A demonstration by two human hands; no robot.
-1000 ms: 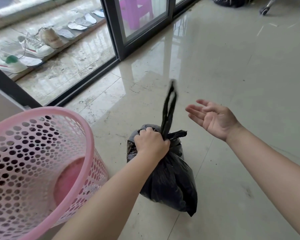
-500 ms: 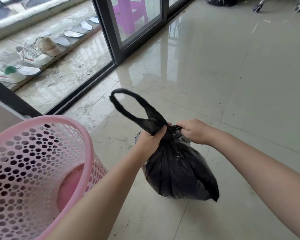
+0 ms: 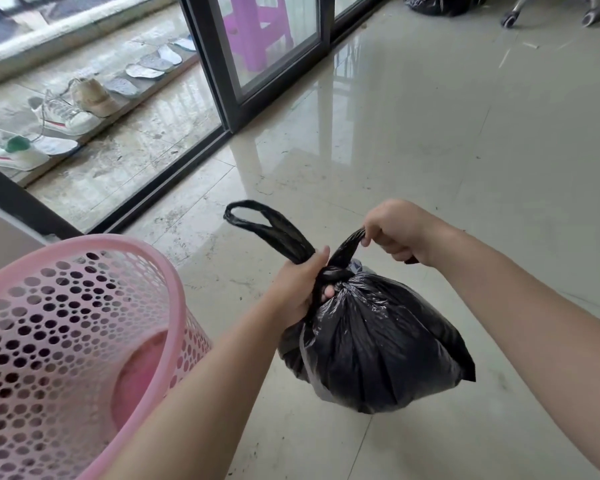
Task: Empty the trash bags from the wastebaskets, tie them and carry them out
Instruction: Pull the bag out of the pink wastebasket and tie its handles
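A full black trash bag hangs just above the tiled floor in the middle of the view. My left hand grips its gathered neck and one handle loop, which sticks up and to the left. My right hand pinches the other handle strap and pulls it up and to the right. The two straps cross in a knot just above the bag's neck. A pink perforated wastebasket with no bag in it stands at the lower left, beside my left forearm.
A dark-framed sliding glass door runs along the upper left, with shoes and insoles on a ledge outside. Another black bag and chair castors sit at the far top right. Glossy floor tiles stretch ahead.
My right hand went from open in the air to gripping a handle strap, then pulled it out to the right. The bag has been lifted and the straps are drawn into a knot.
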